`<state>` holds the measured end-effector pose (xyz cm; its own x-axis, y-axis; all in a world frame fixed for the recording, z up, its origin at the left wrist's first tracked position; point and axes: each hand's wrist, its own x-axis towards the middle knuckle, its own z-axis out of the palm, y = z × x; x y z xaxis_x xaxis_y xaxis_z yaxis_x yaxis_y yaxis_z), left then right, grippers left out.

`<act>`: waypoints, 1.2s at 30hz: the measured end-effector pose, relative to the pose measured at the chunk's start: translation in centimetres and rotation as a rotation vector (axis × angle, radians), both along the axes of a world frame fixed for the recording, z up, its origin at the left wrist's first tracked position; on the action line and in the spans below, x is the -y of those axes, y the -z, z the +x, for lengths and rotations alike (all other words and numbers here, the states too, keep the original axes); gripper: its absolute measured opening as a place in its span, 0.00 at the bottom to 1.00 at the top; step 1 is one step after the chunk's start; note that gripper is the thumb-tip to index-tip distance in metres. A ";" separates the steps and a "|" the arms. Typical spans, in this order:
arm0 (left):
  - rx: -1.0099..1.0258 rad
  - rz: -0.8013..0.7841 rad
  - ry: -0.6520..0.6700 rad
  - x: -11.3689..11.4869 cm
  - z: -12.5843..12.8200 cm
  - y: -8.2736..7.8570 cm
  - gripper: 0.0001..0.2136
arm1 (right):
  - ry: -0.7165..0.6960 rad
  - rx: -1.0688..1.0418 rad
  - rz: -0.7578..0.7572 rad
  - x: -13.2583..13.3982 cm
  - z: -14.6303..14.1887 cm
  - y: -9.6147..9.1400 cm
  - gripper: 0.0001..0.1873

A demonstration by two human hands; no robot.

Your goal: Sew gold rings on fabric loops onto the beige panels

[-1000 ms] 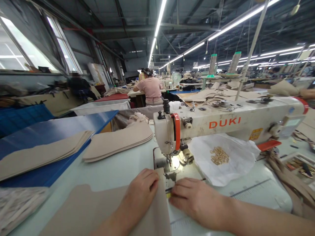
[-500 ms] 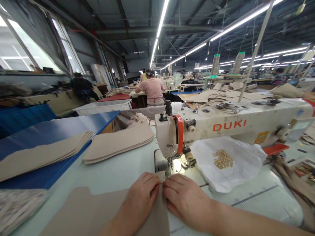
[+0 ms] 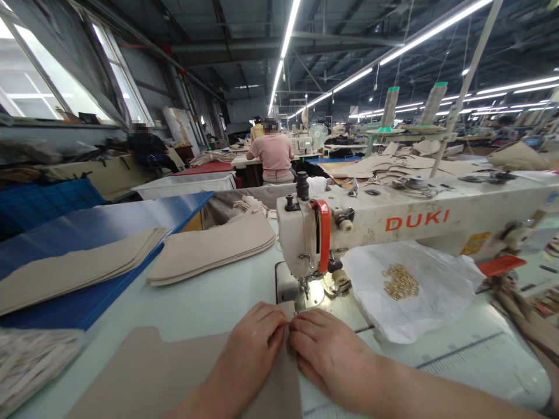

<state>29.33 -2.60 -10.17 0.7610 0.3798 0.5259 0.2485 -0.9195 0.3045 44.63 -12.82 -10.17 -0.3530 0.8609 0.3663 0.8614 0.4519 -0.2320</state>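
Observation:
A flat beige fabric panel (image 3: 183,361) lies on the pale table in front of me. My left hand (image 3: 257,337) pinches it near its far right corner. Close beside, my right hand (image 3: 327,343) has its fingers bent and pressed onto the same edge, almost touching the left fingertips. What exactly sits between the fingertips is hidden. Just beyond both hands is the needle area of a white sewing machine (image 3: 301,238), its lamp lighting the metal plate (image 3: 315,294).
Small gold metal pieces (image 3: 400,282) lie on a white sheet (image 3: 375,262) under the machine arm. Stacked beige panels (image 3: 213,247) rest at the back left, and another stack (image 3: 82,265) is on a blue surface (image 3: 183,209). A person in pink (image 3: 273,152) sits ahead.
My view has shifted slightly, moving the machine a little to the right in the picture. Both hands keep nearly the same grip on the panel's corner.

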 end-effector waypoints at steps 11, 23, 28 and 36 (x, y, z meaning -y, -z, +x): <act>-0.008 0.067 0.009 -0.1 0.0 0.4 0.10 | -0.082 0.080 0.113 0.4 -0.2 1.5 0.02; 0.051 0.114 0.028 0.2 0.3 0.4 0.11 | -0.099 0.077 0.116 0.2 -0.1 1.0 0.02; 0.059 0.125 0.053 0.0 0.4 0.5 0.11 | -0.087 0.073 0.125 0.2 -0.2 1.2 0.03; 0.034 0.074 0.042 0.3 0.2 0.5 0.10 | -0.014 0.064 0.139 0.1 -0.3 1.5 0.04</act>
